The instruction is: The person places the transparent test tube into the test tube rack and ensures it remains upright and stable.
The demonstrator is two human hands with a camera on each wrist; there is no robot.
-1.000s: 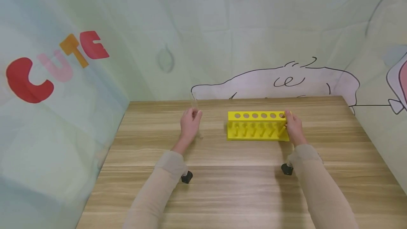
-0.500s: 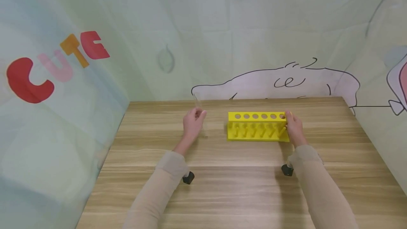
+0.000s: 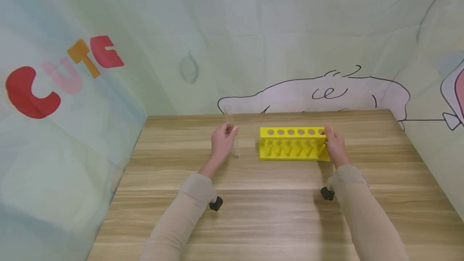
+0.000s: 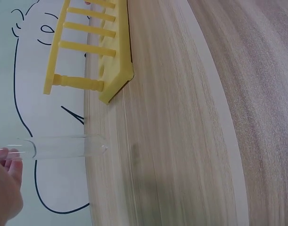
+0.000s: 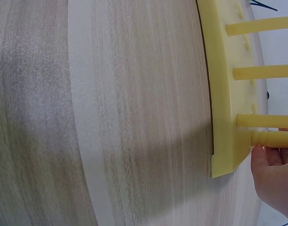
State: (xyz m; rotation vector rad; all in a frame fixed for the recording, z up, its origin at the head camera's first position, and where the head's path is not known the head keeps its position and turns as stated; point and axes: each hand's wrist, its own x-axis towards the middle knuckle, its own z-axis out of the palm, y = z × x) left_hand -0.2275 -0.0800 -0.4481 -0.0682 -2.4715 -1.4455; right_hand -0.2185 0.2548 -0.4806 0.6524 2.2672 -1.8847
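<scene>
A clear test tube (image 4: pixel 63 147) is pinched between the thumb and fingers of my left hand (image 3: pixel 222 139). It stands nearly upright, its rounded bottom pointing down, a little above the table in the left wrist view. To its right stands a yellow test tube rack (image 3: pixel 293 133) with a row of round holes on top and a row of pegs below; no tube shows in it. At the rack's right end my right hand (image 3: pixel 335 145) grips the end post, as the right wrist view shows, with the thumb near the top plate.
The wood-grain table (image 3: pixel 268 220) ends at the back against a pale cloth backdrop (image 3: pixel 203 43) with a cartoon drawing. Another cloth side with coloured letters (image 3: pixel 34 92) hangs at the left. A small black device (image 3: pixel 216 203) sits at my left wrist, another device (image 3: pixel 328 193) at my right.
My left hand has moved a short way right, toward the rack, with the test tube in it. The right hand and the rack have stayed in place.
</scene>
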